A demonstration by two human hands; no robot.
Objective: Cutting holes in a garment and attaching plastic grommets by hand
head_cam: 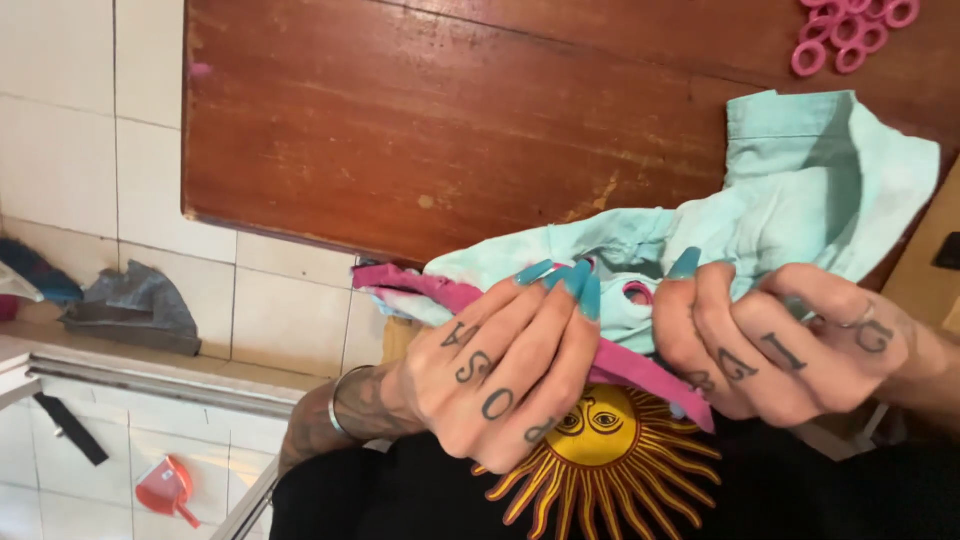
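Note:
My left hand (500, 365) and my right hand (770, 340) both grip a bunched cloth (790, 200), pale turquoise with a pink edge (440, 290). The hands are close together in front of my chest, fingers curled over the fabric. Both have long teal nails and letter tattoos on the fingers. A small pink ring (638, 292) shows in the fabric between the hands. The cloth's far end lies on a brown wooden table (400, 120). A metal bracelet sits on my left wrist.
Several pink rings (850, 30) lie at the table's far right corner. A grey rag (135, 310) rests on a tiled ledge at left. A red dustpan (165, 490) lies on the white tiled floor. My black shirt bears a yellow sun print (600, 440).

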